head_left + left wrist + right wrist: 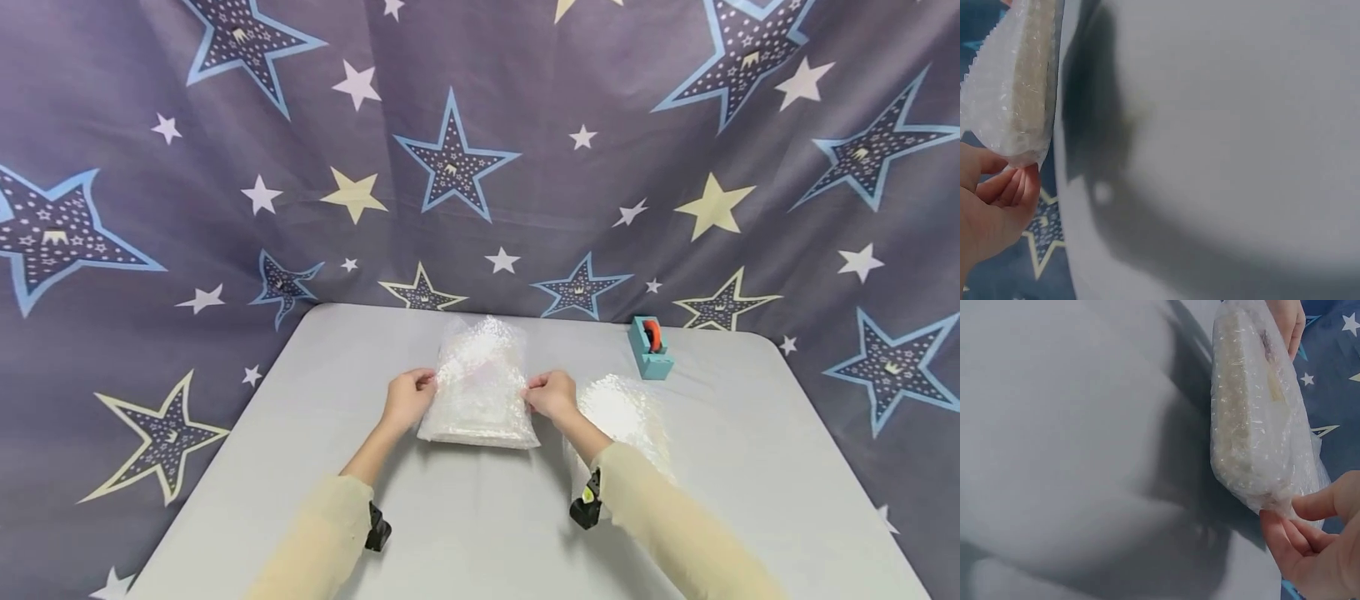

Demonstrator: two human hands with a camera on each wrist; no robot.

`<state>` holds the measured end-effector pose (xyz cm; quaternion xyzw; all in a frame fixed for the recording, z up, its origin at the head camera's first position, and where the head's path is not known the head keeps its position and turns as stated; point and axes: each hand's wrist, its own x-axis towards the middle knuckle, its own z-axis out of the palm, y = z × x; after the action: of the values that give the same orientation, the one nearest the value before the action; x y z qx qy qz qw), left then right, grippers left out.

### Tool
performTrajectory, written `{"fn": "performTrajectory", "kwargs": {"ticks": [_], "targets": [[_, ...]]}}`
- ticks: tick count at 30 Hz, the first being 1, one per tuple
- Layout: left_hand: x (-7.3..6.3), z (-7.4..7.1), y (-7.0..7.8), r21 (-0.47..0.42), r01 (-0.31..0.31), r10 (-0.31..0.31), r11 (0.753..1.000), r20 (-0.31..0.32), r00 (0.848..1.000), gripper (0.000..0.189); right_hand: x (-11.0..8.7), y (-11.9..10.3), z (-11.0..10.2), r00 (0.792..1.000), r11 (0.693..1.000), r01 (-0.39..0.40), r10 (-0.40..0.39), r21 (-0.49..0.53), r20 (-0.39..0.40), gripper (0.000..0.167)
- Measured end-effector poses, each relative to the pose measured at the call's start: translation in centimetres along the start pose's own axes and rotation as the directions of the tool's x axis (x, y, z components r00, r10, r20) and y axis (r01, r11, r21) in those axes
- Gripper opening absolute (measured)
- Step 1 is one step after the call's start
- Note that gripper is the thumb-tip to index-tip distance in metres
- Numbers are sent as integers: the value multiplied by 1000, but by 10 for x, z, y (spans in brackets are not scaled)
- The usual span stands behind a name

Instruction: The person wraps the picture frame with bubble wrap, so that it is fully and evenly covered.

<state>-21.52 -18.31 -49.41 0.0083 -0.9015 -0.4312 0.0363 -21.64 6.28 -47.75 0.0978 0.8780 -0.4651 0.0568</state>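
Observation:
A clear bubble wrap bag (pixel 480 387) with a pale, flat, box-like thing inside is held up a little over the table, its shadow falling below. My left hand (pixel 408 398) pinches the bag's left edge between thumb and fingers. On the opposite edge, my right hand (pixel 552 394) does the same. The left wrist view shows the wrapped bundle's (pixel 1029 81) thick side above the curled fingers. In the right wrist view the bundle (pixel 1254 412) has a pale yellowish patch under the film. What exactly lies inside is blurred by the wrap.
Another piece of bubble wrap (pixel 618 408) lies to the right, partly behind the right forearm. A teal tape dispenser (pixel 651 348) with an orange roll stands at the back right of the white table (pixel 300 467). A star-patterned curtain (pixel 480 242) hangs behind the table.

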Motion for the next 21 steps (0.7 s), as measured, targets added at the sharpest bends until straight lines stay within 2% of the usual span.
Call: {"fn": "performTrajectory", "kwargs": {"ticks": [7, 14, 21], "targets": [[-5, 13, -13, -22, -5, 5, 1000, 3, 1000, 26, -8, 12, 8, 1000, 998, -12, 11, -61, -19, 13], [-10, 24, -24, -26, -8, 8, 1000, -20, 1000, 24, -7, 22, 14, 998, 995, -4, -2, -102, -56, 17], [-7, 27, -22, -44, -8, 6, 999, -41, 999, 23, -1, 22, 11, 998, 997, 2, -7, -81, -55, 20]]}}
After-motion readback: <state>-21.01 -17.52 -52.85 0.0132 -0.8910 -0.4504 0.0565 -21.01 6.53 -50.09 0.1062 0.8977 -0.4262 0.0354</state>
